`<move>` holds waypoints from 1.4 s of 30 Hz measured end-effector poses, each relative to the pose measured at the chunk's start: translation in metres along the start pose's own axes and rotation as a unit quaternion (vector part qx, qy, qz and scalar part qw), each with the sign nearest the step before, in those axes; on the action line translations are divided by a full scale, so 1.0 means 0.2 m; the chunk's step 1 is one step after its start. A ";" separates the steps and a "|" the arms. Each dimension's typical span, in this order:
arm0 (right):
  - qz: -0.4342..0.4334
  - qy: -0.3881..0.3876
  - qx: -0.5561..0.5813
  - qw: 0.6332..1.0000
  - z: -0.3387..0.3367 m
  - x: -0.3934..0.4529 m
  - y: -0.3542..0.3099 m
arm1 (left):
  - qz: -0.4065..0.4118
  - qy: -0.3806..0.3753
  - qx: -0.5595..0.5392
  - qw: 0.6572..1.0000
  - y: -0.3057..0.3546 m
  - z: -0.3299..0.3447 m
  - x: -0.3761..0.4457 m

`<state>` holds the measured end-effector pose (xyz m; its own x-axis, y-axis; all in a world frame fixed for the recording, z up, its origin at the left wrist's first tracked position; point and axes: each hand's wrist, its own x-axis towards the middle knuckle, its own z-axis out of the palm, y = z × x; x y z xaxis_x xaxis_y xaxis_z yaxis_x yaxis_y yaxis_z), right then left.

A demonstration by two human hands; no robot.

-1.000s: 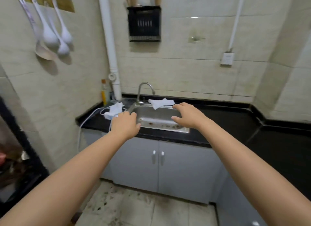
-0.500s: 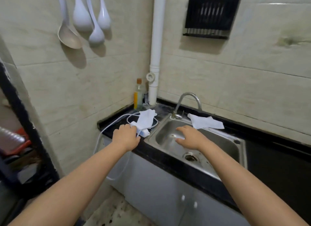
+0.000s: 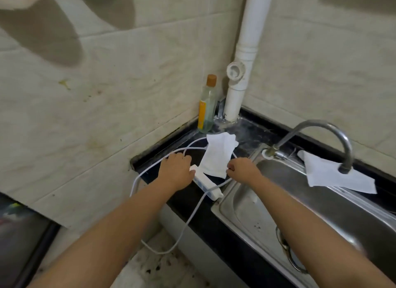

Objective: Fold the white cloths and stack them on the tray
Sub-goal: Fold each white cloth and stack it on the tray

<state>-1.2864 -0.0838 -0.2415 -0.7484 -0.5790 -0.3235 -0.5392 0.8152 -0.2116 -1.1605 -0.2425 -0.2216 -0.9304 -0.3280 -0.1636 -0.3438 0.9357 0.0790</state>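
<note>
Right of centre, a creased white cloth [image 3: 334, 176] drapes over the sink [image 3: 321, 212] rim under the tap. A smaller rumpled cloth [image 3: 217, 157] lies mid-frame on the black counter [image 3: 188, 197]. My right hand [image 3: 242, 169] pinches its near edge, fingers curled; my left hand [image 3: 176, 169] rests beside it, fingers loosely bent.

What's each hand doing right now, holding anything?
Left hand: rests on the power strip, fingers hidden; cannot tell.
Right hand: pinches the near cloth.
</note>
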 end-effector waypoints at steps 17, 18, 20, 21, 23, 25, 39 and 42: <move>-0.047 -0.033 0.126 0.990 0.16 0.45 0.16 | 0.012 0.013 -0.101 0.995 0.05 0.27 0.37; -0.053 -0.011 0.151 0.987 0.12 0.42 0.17 | 0.016 0.016 -0.099 0.995 0.08 0.28 0.40; -0.072 0.012 0.180 0.981 0.05 0.35 0.19 | 0.027 0.018 -0.085 0.996 0.15 0.28 0.45; -0.083 0.023 0.185 0.979 0.02 0.32 0.20 | 0.035 0.024 -0.088 0.995 0.18 0.29 0.47; -0.095 0.046 0.193 0.976 -0.03 0.26 0.23 | 0.086 0.041 -0.122 0.988 0.23 0.27 0.49; -0.099 0.068 0.206 0.971 -0.08 0.18 0.26 | 0.147 0.046 -0.163 0.975 0.25 0.26 0.51; 0.001 0.312 0.303 0.901 -0.31 -0.87 0.56 | 0.425 0.085 -0.315 0.844 0.91 -0.34 0.09; 0.058 0.317 0.289 0.901 -0.24 -1.22 0.73 | 0.468 0.048 -0.349 0.810 1.21 -0.28 -0.05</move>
<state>-1.2012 0.1745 -0.1489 -0.9557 -0.2329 0.1798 -0.2896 0.6366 -0.7148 -1.2424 -0.0193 -0.1465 -0.8186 0.4437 0.3648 0.5624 0.4900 0.6660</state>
